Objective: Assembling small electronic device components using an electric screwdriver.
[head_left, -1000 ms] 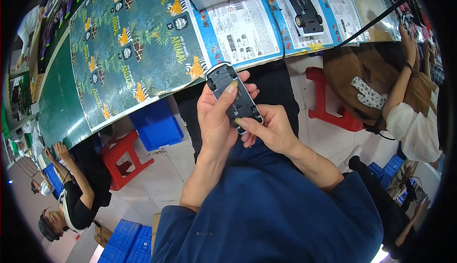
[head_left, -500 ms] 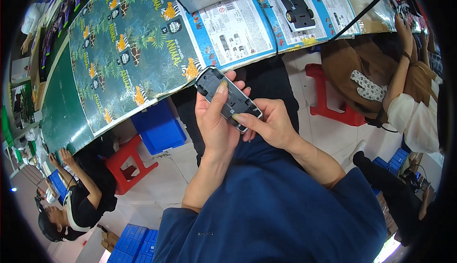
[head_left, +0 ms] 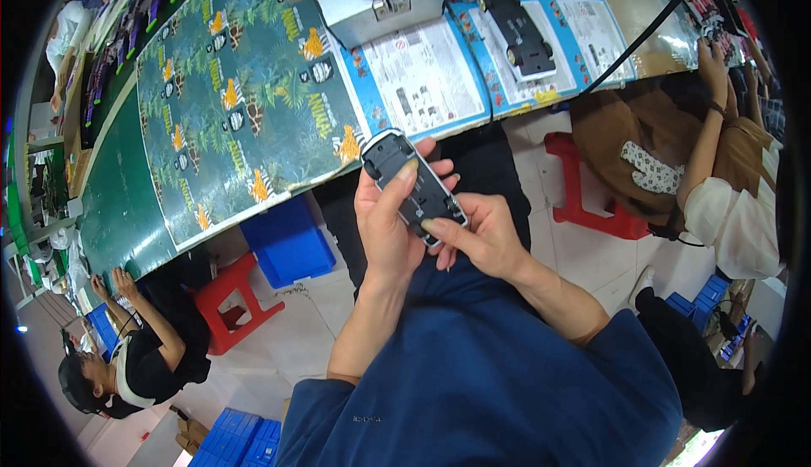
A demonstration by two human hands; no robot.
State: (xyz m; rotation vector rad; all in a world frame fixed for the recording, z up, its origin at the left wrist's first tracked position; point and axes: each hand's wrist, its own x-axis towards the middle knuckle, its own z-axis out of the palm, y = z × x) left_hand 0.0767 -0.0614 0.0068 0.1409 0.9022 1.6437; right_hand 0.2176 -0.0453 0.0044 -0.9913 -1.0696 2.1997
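A toy car [head_left: 411, 181] lies between my two hands, its black underside facing up and a pale rim showing round it. My left hand [head_left: 387, 218] wraps the car from the left, thumb laid on the underside and fingertips showing past the far edge. With thumb and fingers my right hand [head_left: 480, 232] pinches the near end of it. Both hands hold the car in front of my lap, just short of the table edge. On the table sits another toy car [head_left: 517, 35], also underside up, with its wheels showing.
A metal machine [head_left: 384, 2] stands on the table [head_left: 110, 214], which is covered with printed animal sheets [head_left: 270, 104]. A black cable crosses at the right. Red stools [head_left: 236, 306], a blue bin [head_left: 287, 243] and co-workers are on both sides below.
The view has shifted slightly, so the table and machine appear lower. Both hands keep their grip on the toy car; its pose in them is nearly the same.
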